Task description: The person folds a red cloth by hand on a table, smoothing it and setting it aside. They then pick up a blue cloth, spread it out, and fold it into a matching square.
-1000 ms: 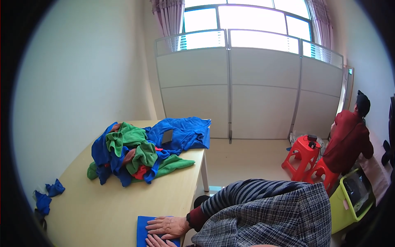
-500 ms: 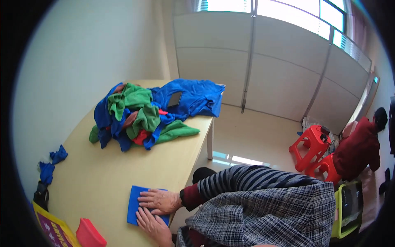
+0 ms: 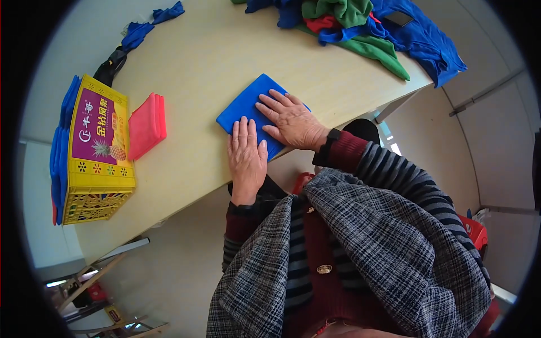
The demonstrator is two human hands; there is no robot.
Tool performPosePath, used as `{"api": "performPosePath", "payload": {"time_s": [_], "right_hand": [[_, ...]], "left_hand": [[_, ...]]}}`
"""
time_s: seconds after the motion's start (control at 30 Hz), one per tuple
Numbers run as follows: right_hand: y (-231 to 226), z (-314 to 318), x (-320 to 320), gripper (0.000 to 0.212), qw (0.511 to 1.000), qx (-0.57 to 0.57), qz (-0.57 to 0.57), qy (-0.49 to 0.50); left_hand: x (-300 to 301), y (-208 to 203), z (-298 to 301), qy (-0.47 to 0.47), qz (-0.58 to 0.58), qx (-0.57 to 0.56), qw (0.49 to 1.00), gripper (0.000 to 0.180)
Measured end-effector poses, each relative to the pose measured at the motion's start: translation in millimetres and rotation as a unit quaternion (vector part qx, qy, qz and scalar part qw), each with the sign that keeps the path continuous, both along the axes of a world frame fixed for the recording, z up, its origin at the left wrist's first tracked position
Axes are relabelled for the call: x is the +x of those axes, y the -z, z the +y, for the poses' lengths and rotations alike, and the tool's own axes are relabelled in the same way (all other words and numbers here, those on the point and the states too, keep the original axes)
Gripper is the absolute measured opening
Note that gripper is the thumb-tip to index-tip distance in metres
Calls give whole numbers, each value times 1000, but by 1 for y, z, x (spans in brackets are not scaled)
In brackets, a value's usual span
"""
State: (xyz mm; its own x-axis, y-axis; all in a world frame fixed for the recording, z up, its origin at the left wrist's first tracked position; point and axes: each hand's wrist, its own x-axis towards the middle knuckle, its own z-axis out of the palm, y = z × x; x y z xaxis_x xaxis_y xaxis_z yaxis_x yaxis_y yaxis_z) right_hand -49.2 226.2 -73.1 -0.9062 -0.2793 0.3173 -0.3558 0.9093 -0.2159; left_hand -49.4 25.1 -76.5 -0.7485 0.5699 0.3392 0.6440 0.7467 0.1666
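A blue folded cloth [image 3: 246, 103] lies flat near the table's front edge. Across its near left part rests my left hand [image 3: 247, 163], fingers straight and side by side, the palm reaching past the cloth's edge. My right hand [image 3: 296, 123] lies palm down on the cloth's right part, with its fingers slightly spread. Blue fabric shows between the two hands, and neither hand grips it. To the left stands a red folded stack of cloth [image 3: 147, 127], leaning beside a yellow openwork plastic basket [image 3: 101, 205] that has blue folded cloths along its far side.
A loose heap of blue, green and red cloths [image 3: 372, 48] covers the table's far right, with a dark phone [image 3: 399, 18] on it. Blue crumpled cloths [image 3: 137, 35] and a black item [image 3: 110, 66] lie at the far left. A red stool [image 3: 475, 232] stands at right.
The view has swung down and left, bringing the whole basket into sight. My hands stay on the blue cloth but have moved apart from each other.
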Motion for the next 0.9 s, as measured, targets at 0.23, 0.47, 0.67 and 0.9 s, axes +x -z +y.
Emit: {"api": "performPosePath", "payload": {"time_s": [0.23, 0.47, 0.67, 0.9], "right_hand": [[0, 8, 12, 63, 1000, -14, -2, 18], [3, 26, 29, 61, 999, -42, -1, 20], [-52, 29, 23, 58, 986, 35, -161, 10], [-19, -18, -36, 53, 999, -43, 26, 7]], "left_hand": [[10, -3, -8, -8, -40, 27, 999, 55], [27, -13, -16, -35, -31, -8, 999, 54], [26, -28, -32, -39, -53, -16, 998, 50], [-33, -15, -5, -37, 17, 52, 998, 48]]}}
